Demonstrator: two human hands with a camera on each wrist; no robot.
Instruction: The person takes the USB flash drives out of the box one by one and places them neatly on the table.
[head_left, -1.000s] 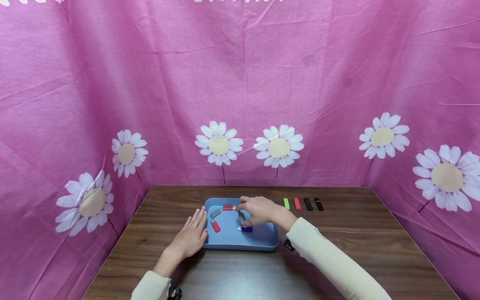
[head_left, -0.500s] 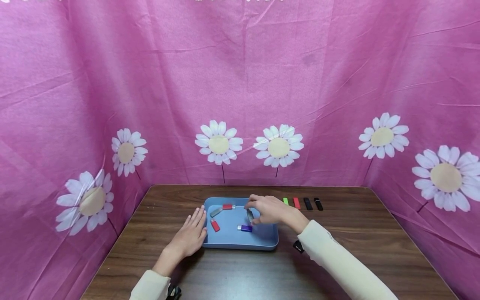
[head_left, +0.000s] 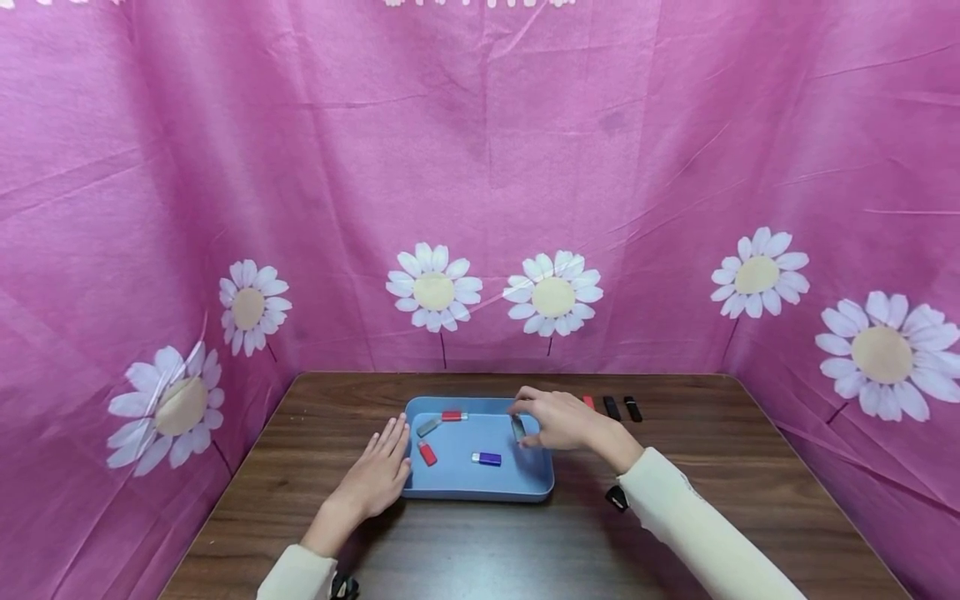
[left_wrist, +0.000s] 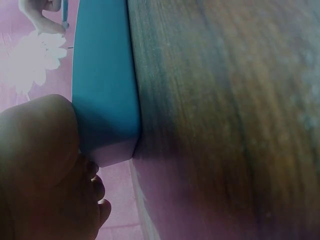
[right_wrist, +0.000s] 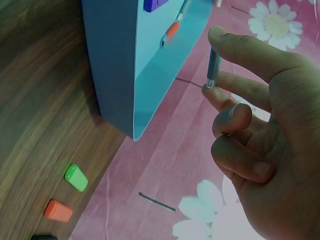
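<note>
My right hand (head_left: 561,419) pinches a grey USB flash drive (head_left: 517,428) between thumb and fingers, above the right part of a blue tray (head_left: 457,483). In the right wrist view the drive (right_wrist: 213,67) stands on end between the thumb and a fingertip, with the other fingers curled. My left hand (head_left: 377,473) rests along the tray's left edge, fingers straight. Inside the tray lie a purple USB flash drive (head_left: 490,459), a red one (head_left: 427,453) at the left, another red one (head_left: 453,416) at the back and a grey one (head_left: 428,427) touching it or nearly so.
Right of the tray, a row of flash drives lies on the wooden table (head_left: 712,467): a red one (head_left: 588,402) and two black ones (head_left: 611,408). A green one (right_wrist: 76,177) shows only in the right wrist view. A pink flowered cloth (head_left: 480,167) hangs around the table.
My right hand has moved right across the tray with the grey flash drive, away from the purple one, and now hides the green one in the head view. The left hand stays put.
</note>
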